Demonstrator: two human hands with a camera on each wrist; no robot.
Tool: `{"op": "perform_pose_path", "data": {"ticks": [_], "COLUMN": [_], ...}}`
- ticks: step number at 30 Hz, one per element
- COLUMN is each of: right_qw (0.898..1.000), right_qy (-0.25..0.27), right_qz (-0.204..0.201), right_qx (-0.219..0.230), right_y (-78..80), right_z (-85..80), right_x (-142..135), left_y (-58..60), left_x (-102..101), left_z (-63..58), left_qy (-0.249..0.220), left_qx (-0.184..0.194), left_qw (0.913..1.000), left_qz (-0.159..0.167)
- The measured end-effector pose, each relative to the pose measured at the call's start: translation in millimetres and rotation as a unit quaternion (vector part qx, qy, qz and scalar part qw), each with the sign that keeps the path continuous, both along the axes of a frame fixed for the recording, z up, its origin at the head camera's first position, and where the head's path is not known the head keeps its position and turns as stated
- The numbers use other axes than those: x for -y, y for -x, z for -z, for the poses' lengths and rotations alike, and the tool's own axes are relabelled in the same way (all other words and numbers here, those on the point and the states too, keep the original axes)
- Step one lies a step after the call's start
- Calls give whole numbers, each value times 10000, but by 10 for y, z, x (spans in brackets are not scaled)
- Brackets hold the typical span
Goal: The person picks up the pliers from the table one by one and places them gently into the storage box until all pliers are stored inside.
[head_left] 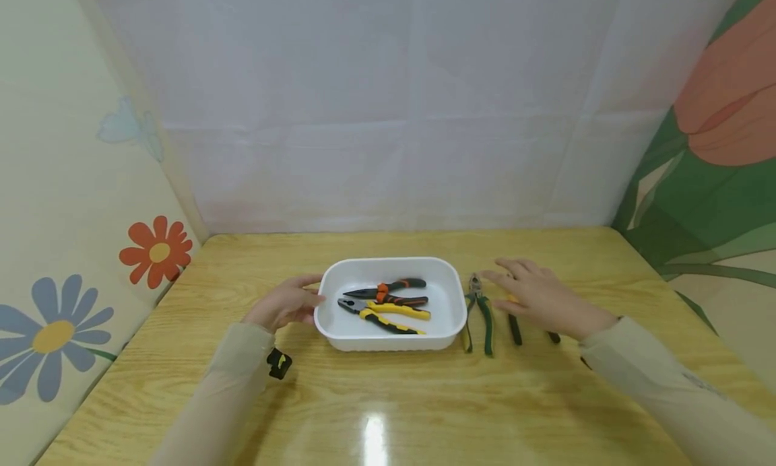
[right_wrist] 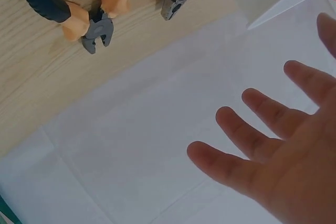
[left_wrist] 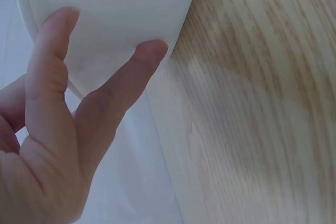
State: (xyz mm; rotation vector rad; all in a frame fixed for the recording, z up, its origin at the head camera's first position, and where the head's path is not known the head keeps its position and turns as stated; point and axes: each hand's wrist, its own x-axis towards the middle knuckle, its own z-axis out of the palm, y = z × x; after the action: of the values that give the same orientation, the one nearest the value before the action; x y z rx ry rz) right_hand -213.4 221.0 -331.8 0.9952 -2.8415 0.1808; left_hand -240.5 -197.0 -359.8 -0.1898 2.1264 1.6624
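Note:
A white plastic tray (head_left: 391, 343) stands mid-table. Inside it lie long-nose pliers (head_left: 415, 301) with black and orange handles and combination pliers (head_left: 400, 309) with yellow and black handles. My left hand (head_left: 287, 303) touches the tray's left end; in the left wrist view two fingertips (left_wrist: 152, 50) rest against its outer wall. Green-handled pliers (head_left: 488, 321) lie right of the tray. My right hand (head_left: 542, 297) hovers, fingers spread and holding nothing, above cutting pliers (right_wrist: 98, 31) with black and orange handles. In the head view the hand covers most of the cutting pliers.
The wooden table (head_left: 424, 405) runs back to a white cloth backdrop (head_left: 394, 170). Flower-patterned panels (head_left: 73, 183) flank both sides. A small black device (head_left: 279, 363) hangs below the left sleeve.

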Motion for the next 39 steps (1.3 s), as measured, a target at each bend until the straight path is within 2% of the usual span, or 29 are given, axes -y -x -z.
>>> {"op": "perform_pose_path", "data": {"ticks": [6, 16, 28, 39], "right_qw": [9997, 9938, 9886, 9759], "right_qy": [-88, 20, -68, 350], "right_qz": [234, 1061, 1482, 2015], "right_qx": [9, 324, 267, 767], "right_y": [-42, -106, -116, -124], "right_z": [17, 135, 288, 400], "right_x": [-18, -58, -74, -60], "left_y": [0, -4, -11, -11], "left_x": [-3, 2, 3, -3], "left_z": [-19, -3, -3, -2], "left_qy": [21, -43, -190, -155], "left_qx": [21, -43, -116, -62], "left_qw": [10000, 10000, 9996, 9998], "left_qz": [-25, 56, 149, 108]}}
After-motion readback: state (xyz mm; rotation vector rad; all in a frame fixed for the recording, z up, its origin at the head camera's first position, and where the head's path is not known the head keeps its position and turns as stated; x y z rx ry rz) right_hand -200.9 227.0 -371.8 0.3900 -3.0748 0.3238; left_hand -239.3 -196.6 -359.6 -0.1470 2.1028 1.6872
